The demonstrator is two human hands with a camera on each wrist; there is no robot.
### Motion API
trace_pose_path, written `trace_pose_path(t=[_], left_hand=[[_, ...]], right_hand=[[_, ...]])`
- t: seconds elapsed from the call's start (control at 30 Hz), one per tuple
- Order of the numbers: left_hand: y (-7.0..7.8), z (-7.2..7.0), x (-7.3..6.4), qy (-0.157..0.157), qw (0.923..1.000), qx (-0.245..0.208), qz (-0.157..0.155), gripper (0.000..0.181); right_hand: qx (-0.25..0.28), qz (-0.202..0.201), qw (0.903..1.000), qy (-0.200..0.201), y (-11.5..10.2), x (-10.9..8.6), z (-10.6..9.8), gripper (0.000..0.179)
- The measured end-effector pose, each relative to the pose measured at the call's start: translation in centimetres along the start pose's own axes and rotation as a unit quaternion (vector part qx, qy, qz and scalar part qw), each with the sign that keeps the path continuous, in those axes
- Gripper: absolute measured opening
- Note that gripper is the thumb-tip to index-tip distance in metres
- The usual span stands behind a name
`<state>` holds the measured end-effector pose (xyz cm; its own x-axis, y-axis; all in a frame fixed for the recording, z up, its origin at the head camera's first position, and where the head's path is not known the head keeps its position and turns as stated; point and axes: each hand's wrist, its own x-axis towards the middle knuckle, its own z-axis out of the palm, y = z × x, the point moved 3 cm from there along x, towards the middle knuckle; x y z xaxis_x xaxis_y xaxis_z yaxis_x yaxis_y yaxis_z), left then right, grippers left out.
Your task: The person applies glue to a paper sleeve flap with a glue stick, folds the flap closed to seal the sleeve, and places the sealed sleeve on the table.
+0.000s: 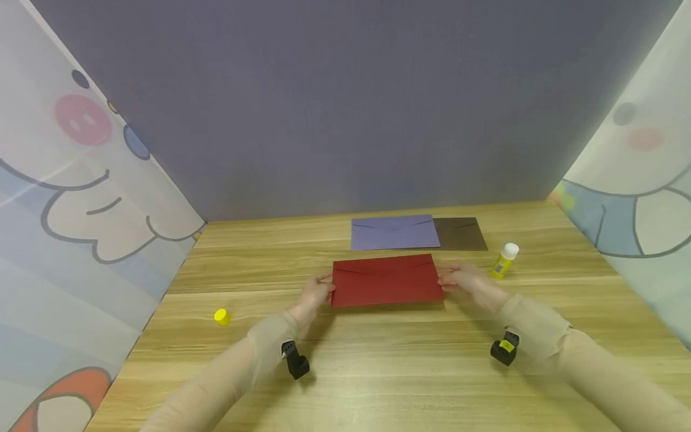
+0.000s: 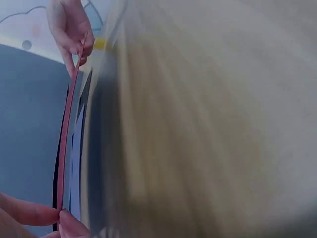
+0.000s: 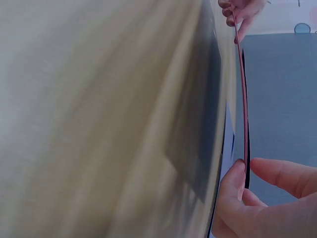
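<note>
A red envelope (image 1: 385, 282), its flap edge along the top, is held level just above the table. My left hand (image 1: 314, 298) pinches its left short edge. At the opposite short edge, my right hand (image 1: 468, 280) pinches it between thumb and fingers. Both wrist views show the red envelope (image 2: 64, 134) nearly edge-on, its shadow on the wood below. Behind it lie a purple envelope (image 1: 394, 233) and, partly covered by that one, a dark brown envelope (image 1: 463, 234).
A yellow tube with a white top (image 1: 505, 260), like a glue stick, stands right of my right hand. On the left of the wooden table (image 1: 378, 372) lies a small yellow cap (image 1: 222, 317). A grey panel (image 1: 345, 120) rises at the back, with cartoon-printed sheets at both sides.
</note>
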<state>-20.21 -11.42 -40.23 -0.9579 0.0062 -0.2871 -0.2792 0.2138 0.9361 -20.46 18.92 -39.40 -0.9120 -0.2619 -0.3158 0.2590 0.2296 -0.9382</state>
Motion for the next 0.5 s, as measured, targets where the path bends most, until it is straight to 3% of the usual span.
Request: trace_pose_path(t=[0.07,0.17,0.27,0.3,0.33,0.43,0.47,0.5], left_hand=[[-1.5,-0.5,2.5,0.005,0.9993,-0.008,0.037,0.039],[-3.9,-1.0,6.8,0.022,0.9982,0.002,0.056,0.036],[-7.1,-1.8,12.1,0.030,0.9934,-0.026,0.107,0.032],[-6.9,-1.8,12.6,0.042,0.9952,-0.017,0.087,0.032],[-7.2,-2.0,13.5,0.041,0.9935,-0.028,0.102,0.031],[-6.2,-2.2,14.4,0.050,0.9947,-0.033,0.084,0.028],[-6.1,-2.3,14.7,0.040,0.9944,-0.038,0.090,0.030],[-5.7,-2.3,14.9,0.042,0.9961,-0.030,0.072,0.032]], right_hand=[[-0.007,-0.005,1.0000,-0.003,-0.6,0.6,-0.1,0.052],[-0.010,0.000,0.9999,0.009,-1.3,1.7,-0.2,0.053],[-0.007,0.013,0.9993,0.034,-2.0,3.0,-0.3,0.051],[-0.009,0.016,0.9988,0.045,-2.2,3.4,-0.4,0.051],[-0.007,0.021,0.9983,0.054,-2.3,3.8,-0.4,0.050],[0.003,0.029,0.9969,0.073,-2.9,5.0,-0.4,0.049],[0.004,0.031,0.9964,0.079,-3.0,5.3,-0.4,0.049],[0.002,0.032,0.9961,0.083,-3.1,5.7,-0.4,0.049]])
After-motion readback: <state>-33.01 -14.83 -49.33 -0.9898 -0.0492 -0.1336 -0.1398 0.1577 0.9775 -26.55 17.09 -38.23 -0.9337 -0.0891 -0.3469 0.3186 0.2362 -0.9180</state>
